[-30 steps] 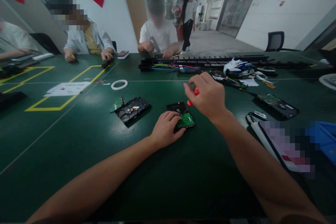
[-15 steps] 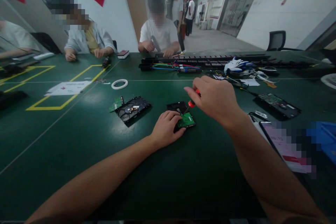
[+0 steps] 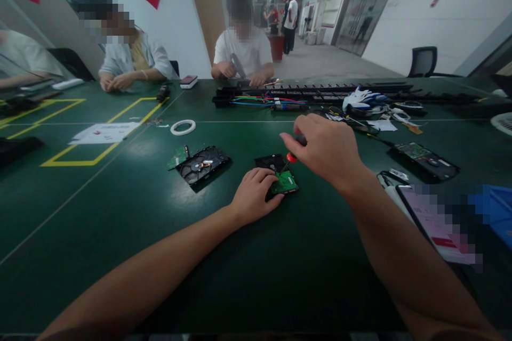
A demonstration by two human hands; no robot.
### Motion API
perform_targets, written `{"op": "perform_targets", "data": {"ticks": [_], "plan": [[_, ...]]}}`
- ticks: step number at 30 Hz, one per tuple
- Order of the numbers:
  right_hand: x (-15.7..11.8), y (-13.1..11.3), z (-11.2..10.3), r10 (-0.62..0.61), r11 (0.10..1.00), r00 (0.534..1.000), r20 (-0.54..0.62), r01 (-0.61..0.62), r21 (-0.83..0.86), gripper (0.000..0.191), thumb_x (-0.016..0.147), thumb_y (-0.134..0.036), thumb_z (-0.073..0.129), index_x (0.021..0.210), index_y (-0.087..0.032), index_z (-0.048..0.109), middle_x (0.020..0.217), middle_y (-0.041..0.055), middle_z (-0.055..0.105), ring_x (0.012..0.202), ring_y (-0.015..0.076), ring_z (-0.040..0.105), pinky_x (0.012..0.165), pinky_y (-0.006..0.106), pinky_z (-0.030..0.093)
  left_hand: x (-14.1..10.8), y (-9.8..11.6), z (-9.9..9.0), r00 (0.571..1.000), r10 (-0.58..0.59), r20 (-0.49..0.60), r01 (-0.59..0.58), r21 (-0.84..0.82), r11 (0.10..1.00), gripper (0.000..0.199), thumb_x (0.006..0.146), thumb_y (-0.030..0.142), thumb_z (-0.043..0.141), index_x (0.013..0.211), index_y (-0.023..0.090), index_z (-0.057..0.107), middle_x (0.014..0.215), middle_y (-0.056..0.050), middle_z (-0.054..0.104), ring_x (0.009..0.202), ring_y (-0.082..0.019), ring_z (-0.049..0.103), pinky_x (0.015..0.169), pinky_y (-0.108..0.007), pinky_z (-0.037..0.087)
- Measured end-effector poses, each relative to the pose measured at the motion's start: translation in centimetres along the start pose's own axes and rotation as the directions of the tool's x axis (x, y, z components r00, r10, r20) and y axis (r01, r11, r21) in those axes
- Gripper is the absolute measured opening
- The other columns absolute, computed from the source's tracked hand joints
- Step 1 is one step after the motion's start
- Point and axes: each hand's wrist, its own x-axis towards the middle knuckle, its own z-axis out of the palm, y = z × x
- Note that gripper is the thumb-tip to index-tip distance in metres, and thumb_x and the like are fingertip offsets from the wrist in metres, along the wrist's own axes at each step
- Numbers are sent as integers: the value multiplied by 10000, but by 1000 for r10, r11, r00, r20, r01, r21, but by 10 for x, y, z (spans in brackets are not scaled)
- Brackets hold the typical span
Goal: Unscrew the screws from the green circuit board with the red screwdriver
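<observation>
A hard drive with a green circuit board [image 3: 287, 183] lies on the table in front of me. My left hand [image 3: 256, 194] grips it from the left, fingers over its top and thumb along the near edge. My right hand [image 3: 330, 146] is closed round the handle of a red and black screwdriver [image 3: 292, 158]. The screwdriver slants down to the left, its tip at the board; the exact contact point is too small to make out. Left of these lies another hard drive [image 3: 204, 166], with a loose green circuit board [image 3: 177, 159] at its far left side.
A white ring [image 3: 183, 127] and papers [image 3: 104, 133] lie farther left. Black strips with coloured wires [image 3: 272, 101] and gloves [image 3: 362, 100] are across the table. On the right are another drive [image 3: 424, 161], a phone [image 3: 428, 218] and a blue bin [image 3: 496, 213]. Several people sit opposite.
The screwdriver handle has turned in my right hand, showing dark where red showed before. My left hand stays put. The co-worker at left has brought both hands together; a walker has moved behind the middle person.
</observation>
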Motion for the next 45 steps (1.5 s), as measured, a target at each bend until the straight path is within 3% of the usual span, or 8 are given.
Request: {"op": "perform_targets", "data": {"ticks": [7, 12, 18, 23, 26, 32, 40, 45], "plan": [[0, -3, 2, -75, 997, 997, -11, 75, -1, 162, 981, -251, 568, 1010, -166, 703, 1092, 148, 721, 827, 234, 621, 627, 352, 308, 0, 1, -1, 1000, 13, -5, -13, 13, 1000, 347, 969, 412, 748, 1243, 209, 681, 1344, -122, 686, 1278, -341, 631, 1124, -562, 531], [-1, -4, -1, 4, 998, 1000, 10, -4, -65, 247, 1038, -370, 557, 1061, -169, 700, 992, 104, 741, 740, 212, 587, 619, 342, 256, 0, -1, 1, 1000, 10, -5, -10, 9, 1000, 366, 965, 423, 754, 1256, 213, 679, 1353, -120, 682, 1295, -339, 627, 1147, -566, 520], [-1, -6, -5, -75, 997, 995, 60, 76, -10, 230, 998, -263, 533, 1143, -146, 669, 1203, 167, 724, 874, 245, 649, 633, 347, 310, 0, 0, -1, 1000, 6, -7, -6, 2, 1000, 359, 966, 419, 755, 1252, 214, 684, 1340, -119, 686, 1289, -339, 632, 1143, -561, 523], [0, -6, -3, -20, 1000, 999, 38, 20, -16, 288, 1035, -368, 553, 1196, -158, 666, 1011, 109, 774, 776, 237, 650, 630, 347, 289, 0, 0, -2, 1000, 7, 2, -7, 6, 1000, 361, 964, 415, 755, 1259, 219, 686, 1341, -122, 683, 1279, -340, 632, 1125, -564, 530], [0, -3, -2, 34, 998, 999, 32, -33, -52, 336, 1041, -457, 558, 1120, -156, 686, 930, 114, 762, 749, 242, 635, 627, 346, 272, 0, -1, -1, 1000, 8, 3, -8, 2, 1000, 370, 957, 418, 763, 1260, 222, 683, 1344, -121, 682, 1283, -340, 631, 1126, -563, 530], [1, -3, 1, -51, 999, 999, 20, 50, 13, 190, 985, -279, 554, 1062, -160, 682, 1121, 153, 726, 826, 238, 637, 629, 348, 308, 0, -1, -1, 1000, 13, -2, -13, 4, 1000, 377, 965, 418, 758, 1266, 205, 678, 1352, -124, 681, 1296, -337, 625, 1141, -557, 523], [0, -2, 5, -40, 994, 999, 7, 39, 104, 343, 1022, -465, 578, 1161, -159, 648, 1007, 107, 747, 797, 238, 643, 658, 344, 345, 0, 0, 0, 1000, 1, 5, -1, -3, 1000, 361, 963, 419, 755, 1258, 223, 686, 1343, -117, 684, 1290, -335, 631, 1141, -569, 525], [1, -4, 6, -29, 995, 1000, 9, 28, 95, 270, 996, -309, 529, 1174, -149, 655, 1172, 163, 722, 854, 248, 647, 655, 351, 361, 1, 1, -1, 1000, 12, -2, -12, -4, 1000, 352, 966, 416, 753, 1249, 217, 687, 1342, -121, 684, 1288, -339, 631, 1137, -564, 527]]}}
